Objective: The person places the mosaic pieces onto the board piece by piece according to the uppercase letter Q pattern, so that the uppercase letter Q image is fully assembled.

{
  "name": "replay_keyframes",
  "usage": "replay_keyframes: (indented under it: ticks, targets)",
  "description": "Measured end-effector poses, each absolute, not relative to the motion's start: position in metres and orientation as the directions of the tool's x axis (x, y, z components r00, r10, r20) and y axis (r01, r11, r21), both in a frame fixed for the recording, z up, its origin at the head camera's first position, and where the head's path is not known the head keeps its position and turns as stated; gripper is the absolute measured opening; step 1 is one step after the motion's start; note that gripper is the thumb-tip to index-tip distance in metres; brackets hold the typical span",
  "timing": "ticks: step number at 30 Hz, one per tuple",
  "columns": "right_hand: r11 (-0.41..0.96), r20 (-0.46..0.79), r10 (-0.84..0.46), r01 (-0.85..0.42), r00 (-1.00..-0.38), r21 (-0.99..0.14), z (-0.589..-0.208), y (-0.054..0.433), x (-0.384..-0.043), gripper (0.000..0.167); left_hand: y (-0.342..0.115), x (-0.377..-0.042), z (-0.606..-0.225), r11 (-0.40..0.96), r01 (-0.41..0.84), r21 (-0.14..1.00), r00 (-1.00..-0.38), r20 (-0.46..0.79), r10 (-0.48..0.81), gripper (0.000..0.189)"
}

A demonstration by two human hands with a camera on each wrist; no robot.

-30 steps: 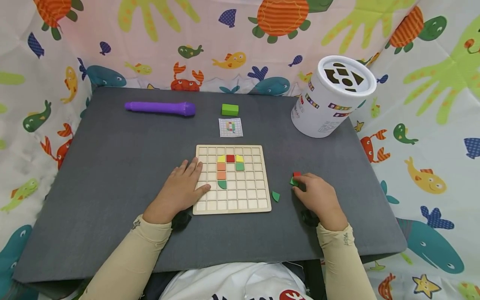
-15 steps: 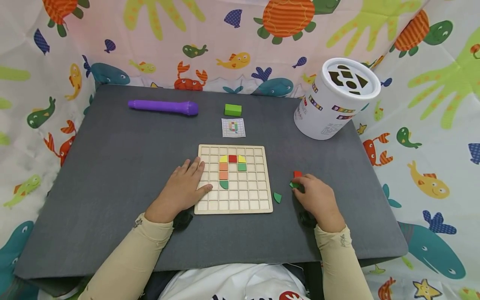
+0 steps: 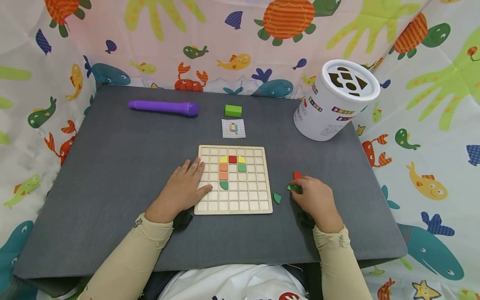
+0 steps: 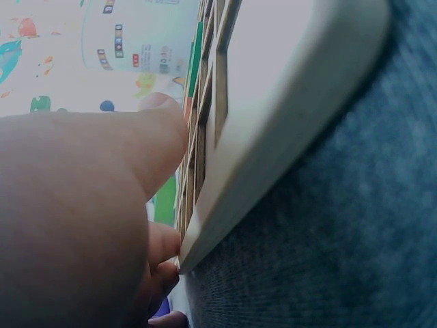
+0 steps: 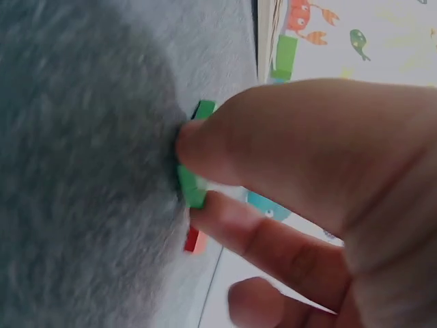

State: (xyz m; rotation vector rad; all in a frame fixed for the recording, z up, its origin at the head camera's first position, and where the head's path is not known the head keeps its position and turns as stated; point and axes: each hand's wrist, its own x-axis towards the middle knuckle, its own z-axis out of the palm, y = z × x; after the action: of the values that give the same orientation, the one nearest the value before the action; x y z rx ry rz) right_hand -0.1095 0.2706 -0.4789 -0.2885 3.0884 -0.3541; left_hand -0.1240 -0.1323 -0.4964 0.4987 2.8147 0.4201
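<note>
My left hand [image 3: 179, 192] rests on the left side of a wooden grid board [image 3: 247, 204], fingers straight and thumb over the cells. In the board sit yellow, red, orange and green tiles [image 3: 223, 185]. Right of the board, my right hand [image 3: 316, 200] pinches a small green tile [image 5: 191, 188] between thumb and index finger, close to the tabletop. A red tile [image 3: 297, 175] lies just beyond those fingertips. Between the board and this hand is another green tile [image 3: 277, 198], shaped like a quarter circle. The thumb hides part of the pinched tile in the right wrist view.
Behind the board lie a small pattern card [image 3: 233, 128] and a light green block [image 3: 233, 110]. A purple stick [image 3: 163, 107] is at the back left. A white tub [image 3: 318, 116] with shaped holes in its lid stands back right on the grey table [image 3: 112, 166].
The pinched green tile has moved slightly toward me and left, away from the red tile, with the right hand. My left hand keeps its place on the board.
</note>
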Motion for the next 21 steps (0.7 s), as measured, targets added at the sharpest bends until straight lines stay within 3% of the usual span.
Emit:
replay_keyframes:
  ticks: [9, 21]
  targets:
    - [0.894, 0.099, -0.372, -0.385, -0.923, -0.230, -0.466, 0.233, -0.122, 0.019, -0.135, -0.125, -0.497, 0.899, 0.291, 0.327, -0.908, -0.202, 0.367, 0.086]
    - [0.825, 0.039, -0.542, -0.540, -0.840, -0.167, -0.459, 0.180, -0.151, 0.016, -0.134, -0.124, -0.497, 0.896, 0.299, 0.329, -0.908, -0.190, 0.373, 0.085]
